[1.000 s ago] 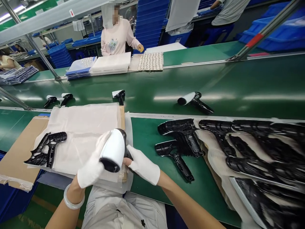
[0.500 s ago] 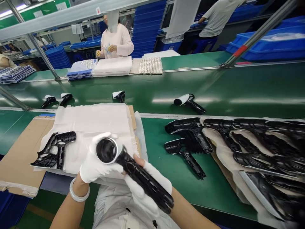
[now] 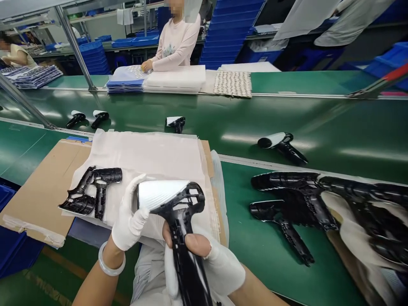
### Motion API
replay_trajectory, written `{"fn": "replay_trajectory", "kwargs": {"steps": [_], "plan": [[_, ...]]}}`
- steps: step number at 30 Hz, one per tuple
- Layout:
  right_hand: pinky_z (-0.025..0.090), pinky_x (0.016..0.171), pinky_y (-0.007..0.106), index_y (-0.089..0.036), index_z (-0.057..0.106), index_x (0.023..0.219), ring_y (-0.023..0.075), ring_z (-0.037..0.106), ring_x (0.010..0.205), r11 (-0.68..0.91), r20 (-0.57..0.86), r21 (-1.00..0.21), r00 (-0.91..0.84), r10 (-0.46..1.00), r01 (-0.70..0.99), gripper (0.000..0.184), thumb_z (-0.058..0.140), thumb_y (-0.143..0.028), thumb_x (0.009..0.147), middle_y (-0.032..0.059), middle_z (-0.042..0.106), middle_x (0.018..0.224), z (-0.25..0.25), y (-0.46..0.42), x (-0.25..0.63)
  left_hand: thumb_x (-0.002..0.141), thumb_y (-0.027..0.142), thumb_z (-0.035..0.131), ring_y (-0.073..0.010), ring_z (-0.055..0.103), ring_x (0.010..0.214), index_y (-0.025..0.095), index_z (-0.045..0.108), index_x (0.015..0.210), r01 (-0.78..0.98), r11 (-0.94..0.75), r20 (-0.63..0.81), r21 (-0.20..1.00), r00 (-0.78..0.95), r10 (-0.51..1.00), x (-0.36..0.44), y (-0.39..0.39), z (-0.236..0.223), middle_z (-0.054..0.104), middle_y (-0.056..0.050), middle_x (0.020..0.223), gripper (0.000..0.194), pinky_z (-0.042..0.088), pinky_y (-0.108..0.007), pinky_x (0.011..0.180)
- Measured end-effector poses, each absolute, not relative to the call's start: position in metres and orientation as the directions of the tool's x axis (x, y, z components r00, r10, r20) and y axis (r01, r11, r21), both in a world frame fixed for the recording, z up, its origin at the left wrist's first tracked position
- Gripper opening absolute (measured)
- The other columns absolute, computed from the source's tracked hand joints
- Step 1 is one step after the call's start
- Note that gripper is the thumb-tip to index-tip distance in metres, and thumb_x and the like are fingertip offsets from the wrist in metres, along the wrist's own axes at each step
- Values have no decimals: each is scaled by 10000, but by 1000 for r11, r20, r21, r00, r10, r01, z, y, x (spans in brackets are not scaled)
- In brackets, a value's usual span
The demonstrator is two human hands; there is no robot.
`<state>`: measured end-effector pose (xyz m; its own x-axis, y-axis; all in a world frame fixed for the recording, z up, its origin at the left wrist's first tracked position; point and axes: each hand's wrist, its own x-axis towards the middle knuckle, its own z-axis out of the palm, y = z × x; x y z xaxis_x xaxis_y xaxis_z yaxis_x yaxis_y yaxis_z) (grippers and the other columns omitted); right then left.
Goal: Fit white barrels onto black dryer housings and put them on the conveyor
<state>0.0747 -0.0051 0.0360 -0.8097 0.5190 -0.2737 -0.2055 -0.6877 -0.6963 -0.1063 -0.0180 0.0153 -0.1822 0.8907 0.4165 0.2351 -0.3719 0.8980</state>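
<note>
I hold a hair-dryer body (image 3: 174, 204) with a white barrel and a black handle shell in front of me. My left hand (image 3: 130, 216), in a white glove, grips the white barrel end. My right hand (image 3: 210, 263), also gloved, is wrapped round the black handle, thumb on top. The open ribbed inside of the black shell faces me. Below it lies a stack of white sheets (image 3: 149, 157) on cardboard (image 3: 41, 191), with two black shell halves (image 3: 92, 191) on the left of the sheets.
More black shells (image 3: 287, 204) lie on the green bench to my right, some on white wrap. Several assembled dryers (image 3: 282, 144) ride the green conveyor (image 3: 318, 123) beyond. A person in pink (image 3: 175, 42) works across at white trays (image 3: 175, 80). Blue crates stand behind.
I turned the dryer from barrel-mouth-on to side-on, handle now pointing down towards me. My view shifted left, so the bench things appear further right.
</note>
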Motion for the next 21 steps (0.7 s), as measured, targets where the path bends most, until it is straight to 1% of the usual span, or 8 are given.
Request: {"fn": "replay_trajectory", "kwargs": {"steps": [4, 7, 9, 11, 12, 14, 17, 21], "plan": [[387, 600, 266, -161, 574, 753, 127, 424, 651, -524, -202, -837, -799, 567, -160, 553, 740, -679, 656, 10, 479, 723, 32, 2, 67, 857, 571, 664, -238, 642, 1087, 286, 570, 1315, 331, -284, 384, 900, -290, 877, -102, -17, 20, 670, -56, 1200, 548, 521, -336, 940], [394, 604, 280, -171, 561, 733, 122, 391, 626, -500, -152, -845, -812, 564, -189, 563, 713, -709, 661, 3, 454, 710, 22, 2, 64, 988, 526, 447, -183, 672, 867, 262, 655, 1177, 262, -214, 303, 941, -368, 879, -99, -16, 22, 701, -48, 1073, 385, 560, -276, 726], [386, 600, 278, -173, 561, 717, 113, 374, 601, -527, -166, -826, -807, 566, -200, 562, 717, -708, 646, -10, 436, 677, 18, 1, 64, 1030, 479, 340, -120, 614, 612, 249, 679, 1138, 198, -157, 225, 968, -396, 890, -99, -14, 23, 713, -39, 983, 424, 491, -223, 498], [370, 597, 271, -170, 570, 720, 106, 365, 579, -561, -199, -804, -800, 566, -197, 541, 717, -687, 652, -20, 424, 646, 17, 1, 65, 1030, 500, 314, -93, 534, 479, 239, 674, 1170, 139, -120, 166, 983, -400, 901, -99, -13, 22, 716, -37, 932, 466, 420, -219, 395], [362, 589, 268, -170, 573, 720, 104, 360, 570, -574, -203, -794, -802, 562, -201, 532, 716, -678, 654, -23, 420, 634, 18, 1, 65, 1022, 536, 303, -101, 548, 489, 235, 661, 1202, 115, -121, 157, 986, -394, 905, -99, -13, 21, 717, -46, 939, 502, 439, -227, 408], [356, 571, 263, -168, 577, 720, 103, 357, 570, -594, -209, -774, -797, 567, -220, 527, 714, -672, 650, -19, 426, 646, 19, 2, 66, 985, 625, 324, -159, 656, 662, 227, 631, 1263, 108, -151, 181, 983, -370, 911, -100, -12, 20, 715, -78, 1030, 574, 539, -267, 549], [367, 575, 266, -167, 572, 732, 112, 389, 606, -613, -233, -767, -807, 542, -190, 553, 740, -680, 615, -2, 455, 699, 21, 5, 67, 867, 669, 569, -246, 680, 999, 236, 610, 1286, 216, -193, 256, 957, -325, 910, -100, -12, 22, 676, -97, 1194, 604, 569, -337, 830], [397, 646, 288, -166, 579, 777, 138, 459, 689, -514, -236, -854, -829, 507, -72, 563, 770, -668, 611, 10, 506, 746, 20, 15, 68, 692, 565, 824, -247, 669, 1037, 271, 599, 1282, 316, -164, 268, 934, -322, 908, -98, -13, 29, 671, -59, 1185, 697, 549, -343, 879]]}}
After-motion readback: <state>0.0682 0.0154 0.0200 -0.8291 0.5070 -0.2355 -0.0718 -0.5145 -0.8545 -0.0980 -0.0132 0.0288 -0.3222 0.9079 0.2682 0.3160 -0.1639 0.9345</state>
